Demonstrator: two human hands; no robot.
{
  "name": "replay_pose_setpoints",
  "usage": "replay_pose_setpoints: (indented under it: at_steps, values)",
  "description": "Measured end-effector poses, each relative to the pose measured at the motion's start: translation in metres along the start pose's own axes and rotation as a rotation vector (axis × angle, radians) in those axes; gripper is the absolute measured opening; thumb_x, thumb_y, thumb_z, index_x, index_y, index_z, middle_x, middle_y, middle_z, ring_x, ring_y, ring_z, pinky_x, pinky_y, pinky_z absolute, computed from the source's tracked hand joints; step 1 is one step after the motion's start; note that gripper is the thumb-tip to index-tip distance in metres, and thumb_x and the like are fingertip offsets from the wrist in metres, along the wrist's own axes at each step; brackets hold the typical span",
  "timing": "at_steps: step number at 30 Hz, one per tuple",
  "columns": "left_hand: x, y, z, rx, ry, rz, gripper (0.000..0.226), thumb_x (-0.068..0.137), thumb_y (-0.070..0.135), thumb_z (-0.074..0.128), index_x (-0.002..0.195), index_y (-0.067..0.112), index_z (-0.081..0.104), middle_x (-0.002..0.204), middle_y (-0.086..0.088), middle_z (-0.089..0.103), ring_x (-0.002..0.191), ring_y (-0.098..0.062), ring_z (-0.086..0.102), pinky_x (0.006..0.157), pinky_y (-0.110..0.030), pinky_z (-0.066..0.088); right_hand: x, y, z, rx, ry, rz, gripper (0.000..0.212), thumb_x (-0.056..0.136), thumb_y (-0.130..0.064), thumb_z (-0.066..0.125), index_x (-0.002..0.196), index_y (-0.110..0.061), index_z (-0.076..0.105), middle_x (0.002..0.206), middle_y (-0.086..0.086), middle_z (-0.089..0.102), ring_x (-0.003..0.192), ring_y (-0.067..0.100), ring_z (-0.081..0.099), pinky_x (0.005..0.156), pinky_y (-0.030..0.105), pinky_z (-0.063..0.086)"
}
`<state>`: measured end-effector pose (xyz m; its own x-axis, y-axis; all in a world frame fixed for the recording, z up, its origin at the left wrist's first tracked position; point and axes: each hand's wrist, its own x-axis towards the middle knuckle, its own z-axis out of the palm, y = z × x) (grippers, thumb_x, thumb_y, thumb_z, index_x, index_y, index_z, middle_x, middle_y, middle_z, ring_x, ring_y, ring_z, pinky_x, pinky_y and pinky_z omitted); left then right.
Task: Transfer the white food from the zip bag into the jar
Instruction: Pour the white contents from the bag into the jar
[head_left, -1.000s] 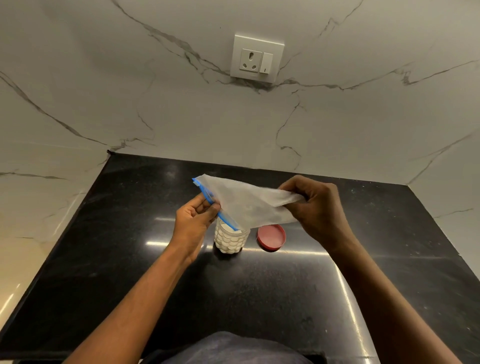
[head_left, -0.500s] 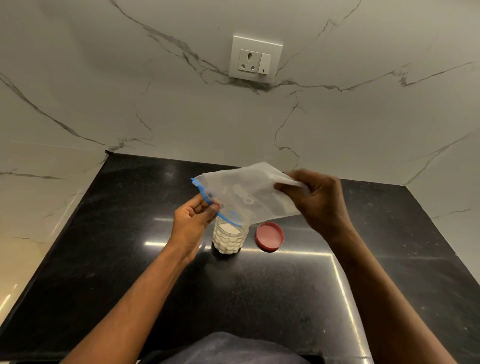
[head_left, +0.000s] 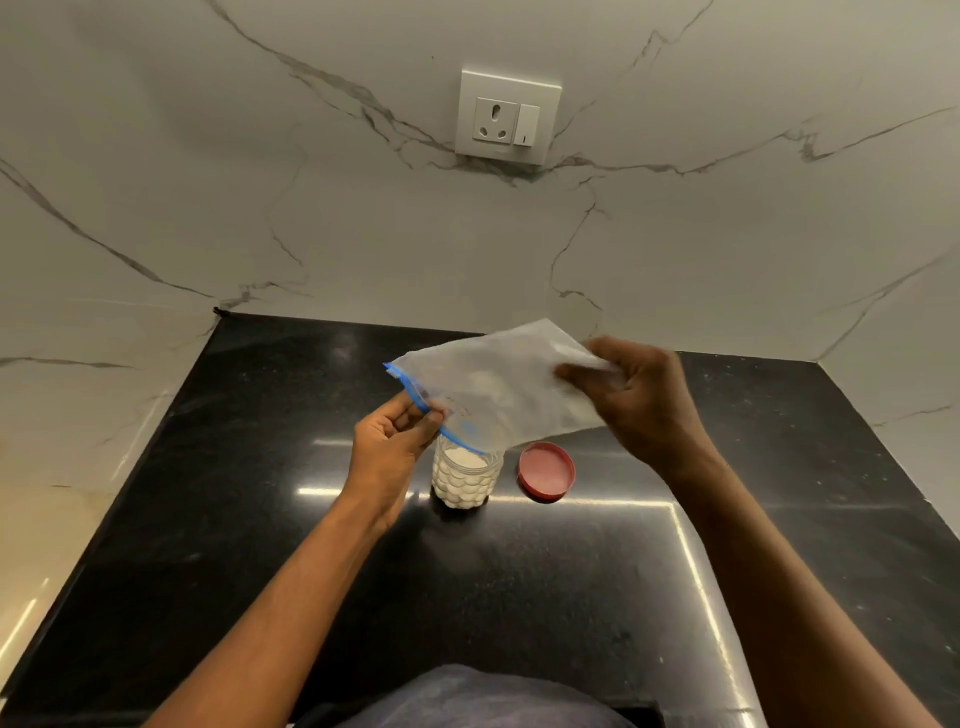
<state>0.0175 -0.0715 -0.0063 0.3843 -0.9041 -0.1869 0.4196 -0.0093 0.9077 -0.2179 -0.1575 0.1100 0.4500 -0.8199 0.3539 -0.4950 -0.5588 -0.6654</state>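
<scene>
A clear zip bag (head_left: 498, 389) with a blue zip strip hangs tilted over the jar, its mouth pointing down-left. My left hand (head_left: 392, 441) pinches the blue strip at the mouth. My right hand (head_left: 641, 400) grips the bag's raised bottom end. Below the mouth stands a small clear textured jar (head_left: 466, 478), upright and uncapped, full of white food almost to the rim. The bag looks nearly flat, with only a faint white patch inside.
The jar's red lid (head_left: 546, 470) lies flat just right of the jar on the black stone counter (head_left: 260, 519). A marble wall with a socket (head_left: 508, 118) rises behind. The counter's left edge drops to a pale floor.
My right hand has lifted the bag's bottom end higher, so the bag tilts more steeply toward the jar. My left hand and the jar have stayed in place.
</scene>
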Motion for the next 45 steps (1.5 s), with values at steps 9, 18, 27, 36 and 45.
replay_pose_setpoints:
  at_steps: [9, 18, 27, 36, 45]
  values:
    - [-0.002, 0.002, 0.003, 0.084, 0.008, 0.053, 0.033, 0.092, 0.0, 0.072, 0.121, 0.015, 0.073, 0.115, -0.002, 0.081, 0.111, -0.018, 0.076, 0.1, -0.036, 0.059, 0.006, -0.026, -0.014, 0.015, -0.004, -0.111, 0.046, 0.08, -0.04, 0.085, 0.122, -0.03, 0.071, 0.112, -0.015, 0.073, 0.104, 0.003, 0.07, 0.089, 0.029, 0.06]
    - [-0.007, 0.006, 0.002, 0.149, 0.0, 0.104, 0.034, 0.092, -0.003, 0.072, 0.121, 0.015, 0.073, 0.109, 0.004, 0.082, 0.108, -0.012, 0.077, 0.094, -0.025, 0.061, 0.016, -0.026, -0.004, 0.097, 0.112, -0.156, 0.007, 0.085, -0.012, 0.085, 0.092, -0.014, 0.082, 0.088, 0.0, 0.081, 0.082, 0.017, 0.079, 0.076, 0.047, 0.064]
    - [-0.01, 0.008, 0.003, 0.148, -0.018, 0.114, 0.034, 0.092, -0.003, 0.071, 0.122, 0.014, 0.073, 0.11, 0.002, 0.082, 0.107, -0.011, 0.077, 0.092, -0.022, 0.061, 0.017, -0.022, -0.005, 0.178, 0.202, -0.096, 0.005, 0.087, -0.015, 0.084, 0.089, -0.017, 0.081, 0.081, 0.0, 0.079, 0.076, 0.018, 0.077, 0.072, 0.044, 0.064]
    - [-0.007, 0.004, -0.003, 0.135, 0.011, 0.075, 0.032, 0.093, -0.002, 0.071, 0.12, 0.014, 0.074, 0.113, -0.003, 0.081, 0.112, -0.02, 0.076, 0.101, -0.037, 0.059, 0.012, -0.018, -0.006, 0.196, 0.007, -0.005, 0.051, 0.082, -0.03, 0.085, 0.13, -0.027, 0.069, 0.128, -0.008, 0.071, 0.121, 0.003, 0.066, 0.103, 0.035, 0.057]
    - [-0.004, 0.002, -0.001, 0.054, 0.064, -0.013, 0.031, 0.093, -0.007, 0.068, 0.114, 0.015, 0.075, 0.11, -0.008, 0.082, 0.108, -0.025, 0.076, 0.103, -0.045, 0.057, -0.012, 0.014, 0.004, 0.188, 0.027, 0.192, 0.01, 0.093, -0.018, 0.077, 0.101, -0.014, 0.075, 0.092, 0.004, 0.076, 0.085, 0.028, 0.074, 0.071, 0.043, 0.066]
